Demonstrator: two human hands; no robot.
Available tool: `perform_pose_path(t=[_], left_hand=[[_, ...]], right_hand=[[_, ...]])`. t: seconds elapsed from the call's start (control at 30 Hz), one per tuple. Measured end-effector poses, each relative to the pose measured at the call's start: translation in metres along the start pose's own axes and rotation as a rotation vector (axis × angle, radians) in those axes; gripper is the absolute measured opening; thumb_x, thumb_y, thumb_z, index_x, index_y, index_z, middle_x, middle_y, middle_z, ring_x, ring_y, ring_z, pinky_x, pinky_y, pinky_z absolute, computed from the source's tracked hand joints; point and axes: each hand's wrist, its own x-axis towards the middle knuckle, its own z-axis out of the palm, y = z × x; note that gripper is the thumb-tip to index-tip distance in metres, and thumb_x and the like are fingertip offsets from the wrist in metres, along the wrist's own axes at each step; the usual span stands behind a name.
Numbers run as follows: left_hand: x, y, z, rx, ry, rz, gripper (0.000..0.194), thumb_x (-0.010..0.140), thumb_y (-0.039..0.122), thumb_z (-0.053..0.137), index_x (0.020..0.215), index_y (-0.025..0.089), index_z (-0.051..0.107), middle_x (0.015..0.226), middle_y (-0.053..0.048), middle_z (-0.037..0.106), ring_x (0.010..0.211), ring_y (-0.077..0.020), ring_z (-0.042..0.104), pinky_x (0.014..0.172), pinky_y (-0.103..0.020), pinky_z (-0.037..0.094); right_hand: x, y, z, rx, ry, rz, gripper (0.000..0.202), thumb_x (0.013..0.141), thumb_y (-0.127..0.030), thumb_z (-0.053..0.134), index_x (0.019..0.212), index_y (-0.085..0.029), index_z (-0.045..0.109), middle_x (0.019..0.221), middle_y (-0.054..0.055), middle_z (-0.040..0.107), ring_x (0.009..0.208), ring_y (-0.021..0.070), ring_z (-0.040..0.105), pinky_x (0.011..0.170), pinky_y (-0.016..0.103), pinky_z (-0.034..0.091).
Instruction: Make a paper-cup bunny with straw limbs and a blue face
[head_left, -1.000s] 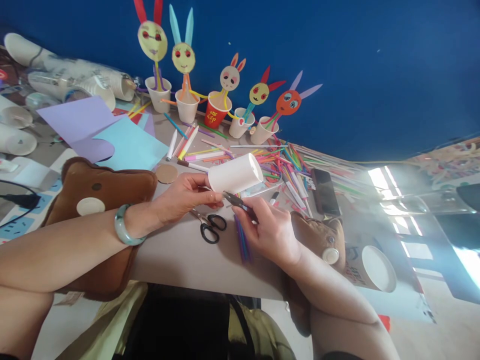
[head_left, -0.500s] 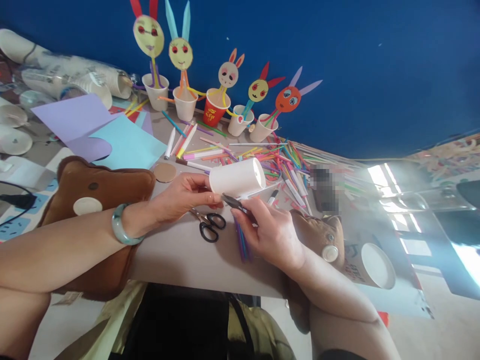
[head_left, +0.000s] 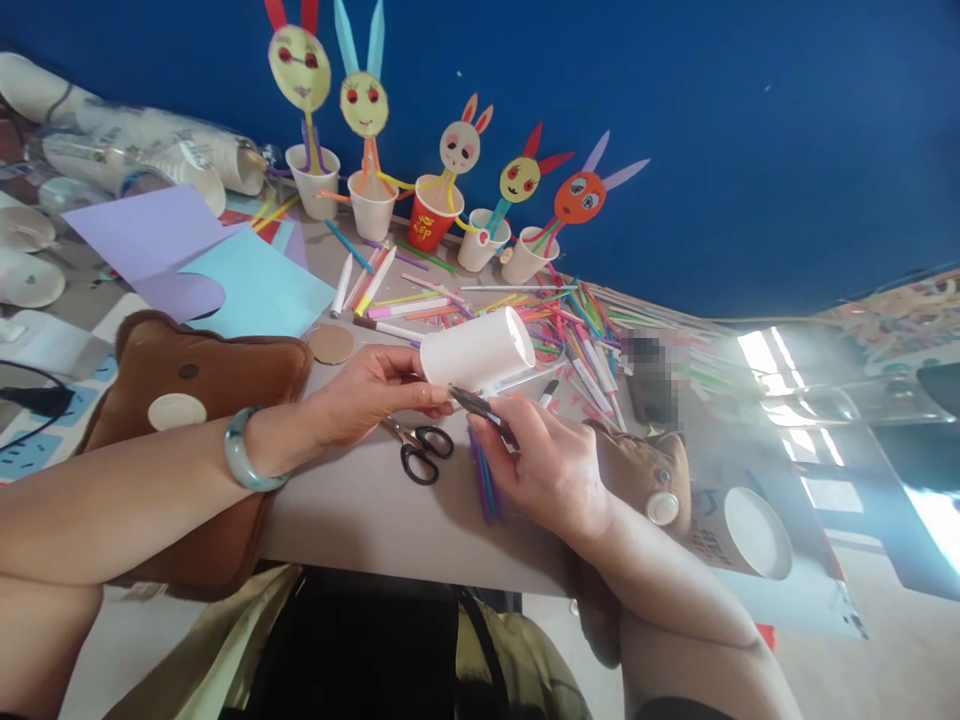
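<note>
Hardly anything has shifted: left hand (head_left: pixel 386 385) pinches the white cup (head_left: pixel 474 350), right hand (head_left: pixel 553 460) a dark tool (head_left: pixel 484 406), behind the bench's (head_left: pixel 360 525) near edge; progress seems slight.

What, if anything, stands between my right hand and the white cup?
Only the dark tool in your right hand shows between it and the white cup, its tip by your left hand. The scissors lie nearer you, off that line.

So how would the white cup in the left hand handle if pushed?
The white cup is probably light: it looks like thin paper, and the left hand grips it only near one end. Its wall would likely dent under a firm squeeze. Laid on its round side on the table, it would probably roll.
</note>
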Motion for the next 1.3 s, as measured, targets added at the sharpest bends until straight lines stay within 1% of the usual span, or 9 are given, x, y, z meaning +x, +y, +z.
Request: perform_pose_path(t=[0.17, 0.3, 0.5, 0.6, 0.87, 1.07, 1.3], left_hand=[[0.001, -0.004, -0.002, -0.008, -0.024, 0.044, 0.024, 0.072, 0.028, 0.087, 0.082, 0.012, 0.072, 0.079, -0.006, 0.077, 0.078, -0.0173, 0.074, 0.075, -0.029, 0.061], [0.002, -0.005, -0.003, -0.008, -0.014, 0.06, 0.027, 0.072, 0.03, 0.087, 0.083, 0.012, 0.071, 0.077, -0.004, 0.076, 0.074, -0.0156, 0.073, 0.073, -0.027, 0.061], [0.002, -0.003, -0.004, 0.017, -0.021, 0.018, 0.028, 0.072, 0.029, 0.087, 0.089, 0.012, 0.072, 0.075, -0.003, 0.075, 0.071, -0.0135, 0.071, 0.072, -0.024, 0.059], [0.001, -0.001, -0.004, 0.025, -0.045, 0.007, 0.028, 0.073, 0.028, 0.086, 0.091, 0.011, 0.073, 0.073, -0.003, 0.075, 0.069, -0.0124, 0.07, 0.069, -0.022, 0.058], [0.0, 0.004, -0.001, 0.029, -0.104, -0.068, 0.024, 0.072, 0.024, 0.083, 0.089, 0.01, 0.072, 0.068, -0.002, 0.071, 0.063, -0.011, 0.066, 0.063, -0.021, 0.057], [0.0, 0.004, 0.0, 0.044, -0.127, -0.059, 0.022, 0.073, 0.022, 0.082, 0.088, 0.01, 0.072, 0.07, -0.003, 0.072, 0.064, -0.0123, 0.068, 0.064, -0.022, 0.058], [0.0, 0.003, 0.0, 0.029, -0.124, -0.083, 0.024, 0.074, 0.024, 0.082, 0.09, 0.01, 0.072, 0.07, -0.004, 0.073, 0.063, -0.013, 0.069, 0.064, -0.022, 0.057]], right_hand=[[0.0, 0.0, 0.001, 0.019, 0.019, 0.01, 0.019, 0.1, -0.03, 0.056, 0.088, -0.017, 0.061, 0.065, -0.002, 0.065, 0.052, 0.0083, 0.056, 0.05, 0.023, 0.034], [0.001, 0.001, 0.002, -0.002, 0.036, 0.015, 0.02, 0.1, -0.032, 0.056, 0.088, -0.017, 0.061, 0.064, -0.002, 0.065, 0.052, 0.0086, 0.056, 0.049, 0.023, 0.033], [0.0, 0.003, 0.0, -0.033, -0.037, -0.002, 0.021, 0.101, -0.033, 0.054, 0.089, -0.018, 0.061, 0.065, -0.002, 0.065, 0.055, 0.0096, 0.059, 0.048, 0.026, 0.03], [0.0, 0.004, -0.002, -0.024, -0.043, -0.007, 0.021, 0.101, -0.033, 0.054, 0.089, -0.017, 0.061, 0.065, -0.002, 0.065, 0.053, 0.0099, 0.058, 0.048, 0.027, 0.029], [0.001, 0.003, -0.012, -0.024, -0.09, -0.06, 0.024, 0.102, -0.033, 0.052, 0.088, -0.016, 0.062, 0.071, 0.001, 0.07, 0.053, 0.0109, 0.06, 0.047, 0.029, 0.027], [-0.001, -0.001, -0.015, -0.062, -0.088, -0.049, 0.026, 0.102, -0.033, 0.051, 0.085, -0.017, 0.062, 0.064, -0.001, 0.066, 0.05, 0.0106, 0.057, 0.048, 0.03, 0.026], [-0.002, -0.004, -0.013, -0.066, -0.101, -0.024, 0.028, 0.103, -0.033, 0.05, 0.085, -0.016, 0.063, 0.063, -0.002, 0.063, 0.052, 0.0098, 0.057, 0.049, 0.029, 0.025]])
